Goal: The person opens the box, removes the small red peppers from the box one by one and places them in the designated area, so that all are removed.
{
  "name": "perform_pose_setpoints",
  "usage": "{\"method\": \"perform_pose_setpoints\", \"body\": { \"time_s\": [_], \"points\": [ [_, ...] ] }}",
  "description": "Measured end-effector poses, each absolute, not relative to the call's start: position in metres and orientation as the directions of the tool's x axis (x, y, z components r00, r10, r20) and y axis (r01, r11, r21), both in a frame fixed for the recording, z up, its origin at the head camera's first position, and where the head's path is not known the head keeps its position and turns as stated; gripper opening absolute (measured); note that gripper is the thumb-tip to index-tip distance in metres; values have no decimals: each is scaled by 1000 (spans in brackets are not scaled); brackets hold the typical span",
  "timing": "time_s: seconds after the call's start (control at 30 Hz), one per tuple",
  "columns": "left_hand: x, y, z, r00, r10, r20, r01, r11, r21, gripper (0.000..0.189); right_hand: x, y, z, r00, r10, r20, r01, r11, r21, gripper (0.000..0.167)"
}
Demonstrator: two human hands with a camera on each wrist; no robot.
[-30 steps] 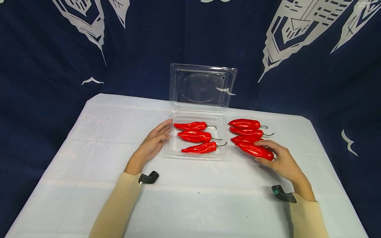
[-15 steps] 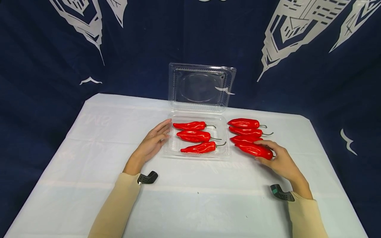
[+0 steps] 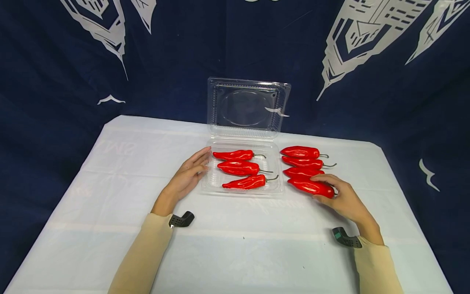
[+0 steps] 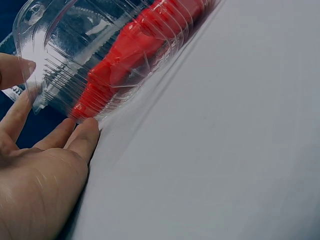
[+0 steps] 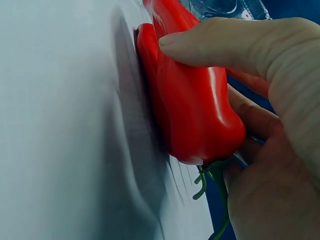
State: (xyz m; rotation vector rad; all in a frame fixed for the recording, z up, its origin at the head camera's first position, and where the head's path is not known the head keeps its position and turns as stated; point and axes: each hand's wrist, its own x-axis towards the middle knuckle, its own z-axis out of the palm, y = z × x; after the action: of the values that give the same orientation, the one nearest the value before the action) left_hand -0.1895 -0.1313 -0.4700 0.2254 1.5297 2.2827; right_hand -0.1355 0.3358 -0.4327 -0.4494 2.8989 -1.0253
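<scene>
My right hand pinches a glossy red chili pepper between thumb and fingers near its stem end. In the right wrist view the thumb lies across this pepper, its green stem pointing toward the palm. Three more red peppers lie in a row just beyond it. A clear plastic clamshell box holds three red peppers side by side, stems to the right. My left hand rests at the box's left side, fingers extended, fingertips at its ribbed wall.
The box's hinged lid stands raised at the back, near the far edge of the white-covered table. Behind hangs a dark blue cloth with white printed shapes. Black wrist cameras sit on both sleeves.
My right hand has shifted slightly left with the pepper, whose tip sits a little nearer to me. The left hand, box and other peppers stay as they were.
</scene>
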Motion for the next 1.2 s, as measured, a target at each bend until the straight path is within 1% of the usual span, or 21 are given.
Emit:
{"method": "perform_pose_setpoints", "body": {
  "time_s": [0.2, 0.7, 0.97, 1.2],
  "points": [
    [-188, -132, -468, -915, 396, -77, -222, -336, 915, 67, -138, 336, -438, -944, -309, 116, -313, 728, -610, 54],
    [-190, -132, -471, -914, 398, -73, -213, -318, 924, 66, -138, 334, -442, -946, -303, 113, -312, 762, -568, 52],
    [-190, -132, -471, -916, 395, -74, -210, -315, 925, 66, -140, 333, -445, -939, -304, 160, -341, 772, -536, 52],
    [-189, -132, -471, -916, 394, -78, -215, -318, 923, 66, -140, 332, -446, -945, -284, 165, -328, 801, -500, 51]
  ]
}}
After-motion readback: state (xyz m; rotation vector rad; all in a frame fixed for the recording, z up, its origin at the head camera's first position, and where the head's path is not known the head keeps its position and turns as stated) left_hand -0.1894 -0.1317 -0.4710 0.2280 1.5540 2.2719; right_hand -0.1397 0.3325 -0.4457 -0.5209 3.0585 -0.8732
